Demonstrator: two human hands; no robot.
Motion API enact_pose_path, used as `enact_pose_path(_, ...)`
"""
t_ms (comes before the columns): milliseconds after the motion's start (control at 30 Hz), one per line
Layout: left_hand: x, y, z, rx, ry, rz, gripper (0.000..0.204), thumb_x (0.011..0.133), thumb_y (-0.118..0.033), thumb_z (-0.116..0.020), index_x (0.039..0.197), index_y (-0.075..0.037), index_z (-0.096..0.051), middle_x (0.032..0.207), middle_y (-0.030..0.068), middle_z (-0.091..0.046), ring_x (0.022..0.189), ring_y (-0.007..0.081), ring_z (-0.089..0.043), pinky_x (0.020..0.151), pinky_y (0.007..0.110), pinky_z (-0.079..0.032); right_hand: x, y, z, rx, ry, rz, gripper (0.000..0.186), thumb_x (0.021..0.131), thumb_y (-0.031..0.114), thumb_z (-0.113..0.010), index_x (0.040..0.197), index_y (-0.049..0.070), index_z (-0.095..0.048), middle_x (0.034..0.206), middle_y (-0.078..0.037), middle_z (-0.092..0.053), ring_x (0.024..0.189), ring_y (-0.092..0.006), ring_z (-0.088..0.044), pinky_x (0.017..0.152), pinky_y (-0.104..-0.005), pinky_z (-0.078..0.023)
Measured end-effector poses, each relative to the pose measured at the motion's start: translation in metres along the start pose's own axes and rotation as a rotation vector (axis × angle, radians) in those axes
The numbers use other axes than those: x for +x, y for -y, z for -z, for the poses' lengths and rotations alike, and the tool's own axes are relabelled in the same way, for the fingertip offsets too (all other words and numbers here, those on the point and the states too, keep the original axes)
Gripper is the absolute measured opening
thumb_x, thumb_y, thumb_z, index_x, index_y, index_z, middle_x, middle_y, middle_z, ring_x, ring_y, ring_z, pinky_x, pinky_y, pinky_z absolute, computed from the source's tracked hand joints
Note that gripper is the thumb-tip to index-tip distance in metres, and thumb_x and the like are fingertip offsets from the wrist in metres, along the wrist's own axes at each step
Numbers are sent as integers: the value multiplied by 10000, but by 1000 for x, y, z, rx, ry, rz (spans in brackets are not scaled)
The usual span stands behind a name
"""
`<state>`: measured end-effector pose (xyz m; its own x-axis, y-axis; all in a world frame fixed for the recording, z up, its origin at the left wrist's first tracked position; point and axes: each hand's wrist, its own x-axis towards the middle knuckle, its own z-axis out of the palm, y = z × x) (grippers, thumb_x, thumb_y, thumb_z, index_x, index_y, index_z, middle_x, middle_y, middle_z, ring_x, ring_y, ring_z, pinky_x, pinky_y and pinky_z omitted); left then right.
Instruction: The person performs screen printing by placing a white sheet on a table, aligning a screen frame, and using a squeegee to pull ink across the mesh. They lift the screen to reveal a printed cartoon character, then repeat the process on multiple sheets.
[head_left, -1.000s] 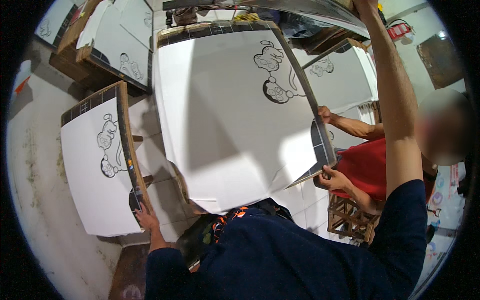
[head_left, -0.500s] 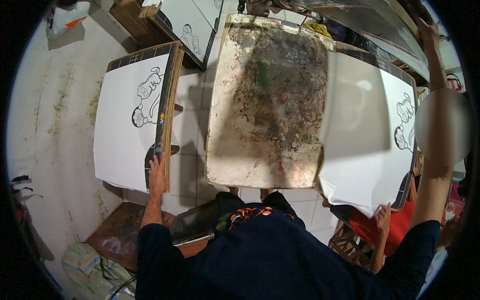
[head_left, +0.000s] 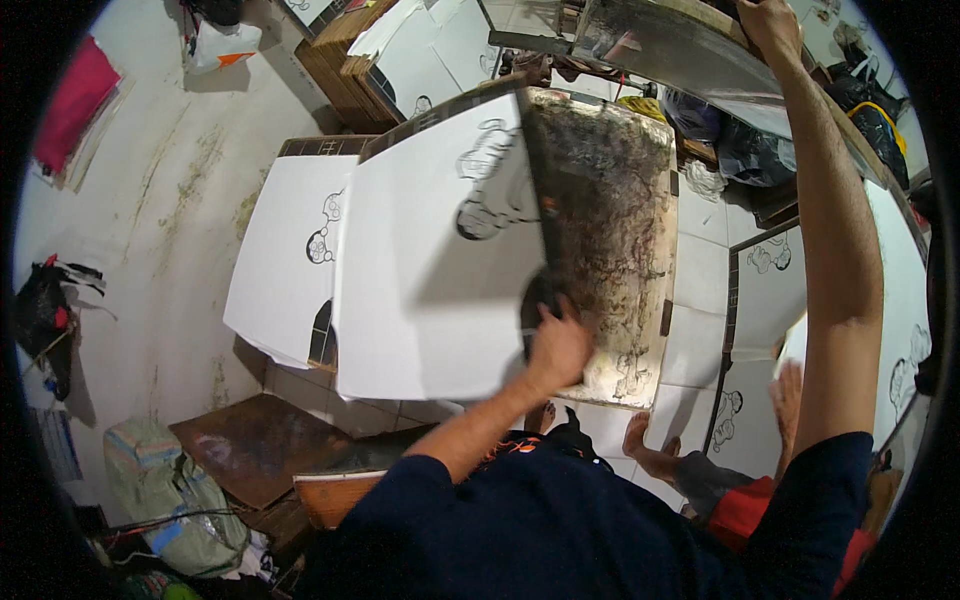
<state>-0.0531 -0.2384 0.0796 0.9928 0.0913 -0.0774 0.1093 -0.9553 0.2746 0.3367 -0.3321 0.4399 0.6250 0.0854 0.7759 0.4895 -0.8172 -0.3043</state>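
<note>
My left hand grips the dark right edge of a flat board covered with white cloth or paper. A black outline drawing of cartoon animals is printed near that edge. The board is slightly blurred and hangs over the left part of a worn, stained printing table. High at the upper right, my right hand is closed over the edge of a raised screen frame with a grey panel. My right arm is stretched far up, and the undersides of those fingers are hidden.
Another printed board lies on the left stack. Further boards are piled at the back left. A co-worker's hand is at a printed board on the right. Sacks lie lower left; dark bags sit behind the table.
My left hand has carried the board rightward from the left stack to over the table. The board at the table's right has moved away to the right. My right hand still holds the frame.
</note>
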Motion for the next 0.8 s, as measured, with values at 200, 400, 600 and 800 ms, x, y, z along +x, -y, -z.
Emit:
enact_pose_path(200, -68, 104, -63, -292, -15, 123, 573, 909, -331, -775, 1384, -56, -610, 1451, 234, -572, 1358, 404, -517, 1122, 524, -426, 8, 6, 1, -28, 38, -74, 509, 873, 312, -786, 1339, 137, -683, 1215, -173, -740, 1157, -356, -692, 994, -453, -536)
enact_pose_path(400, -166, 295, -61, -267, -463, 925, 789, 836, -470, -858, 1390, 5, -559, 1448, 287, -550, 1344, 408, -537, 1104, 516, -431, 10, 1, -5, -51, 7, -40, 501, 853, 315, -793, 1316, 149, -698, 1186, -169, -753, 1136, -355, -706, 985, -458, -541)
enact_pose_path(600, -122, 305, -30, -437, -334, 807, 835, 736, -523, -913, 1255, 47, -593, 1103, 232, -735, 1034, 392, -710, 915, 489, -541, 13, 4, -1, -10, -22, -3, 474, 855, 286, -794, 1282, 105, -699, 1190, -187, -743, 1140, -364, -698, 970, -460, -537)
enact_pose_path(800, -59, 302, -13, -343, -286, 735, 770, 718, -575, -900, 1146, 4, -627, 1061, 210, -748, 1015, 411, -711, 892, 498, -537, 12, 2, -5, -1, -18, -6, 505, 868, 270, -794, 1318, 72, -678, 1226, -217, -724, 1163, -379, -686, 990, -435, -531)
